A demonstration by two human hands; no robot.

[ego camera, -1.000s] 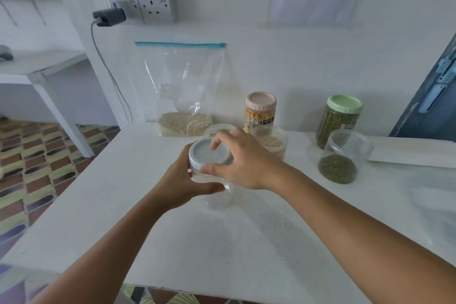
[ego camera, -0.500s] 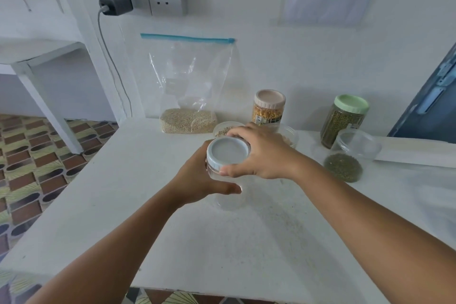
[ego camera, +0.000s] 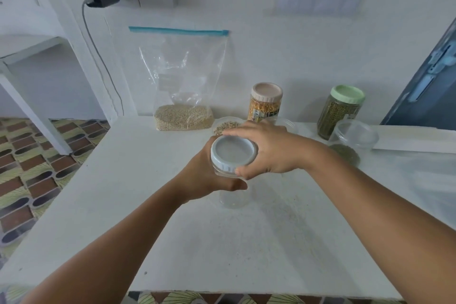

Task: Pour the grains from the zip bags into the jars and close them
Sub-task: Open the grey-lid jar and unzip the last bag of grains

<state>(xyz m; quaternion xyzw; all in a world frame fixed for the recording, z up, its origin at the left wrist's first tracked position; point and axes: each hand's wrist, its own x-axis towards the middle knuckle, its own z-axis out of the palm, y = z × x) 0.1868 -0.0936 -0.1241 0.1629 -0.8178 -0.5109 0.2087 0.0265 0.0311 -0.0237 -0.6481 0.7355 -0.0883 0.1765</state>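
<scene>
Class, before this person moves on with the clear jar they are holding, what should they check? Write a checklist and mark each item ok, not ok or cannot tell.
1. Left hand steadies the clear plastic jar: ok.
2. Right hand has a grip on the pale blue round lid: ok.
3. Lid sits level: ok.
4. Lid fully tightened: cannot tell.
5. Grains inside this jar: cannot tell.
6. Clear zip bag with the blue seal stands upright, holding grains: ok.

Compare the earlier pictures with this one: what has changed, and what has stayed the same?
The right hand has turned on the grey lid, its fingers now round the rim. The left hand still holds the clear jar. The zip bag and closed jars are unmoved.
</scene>
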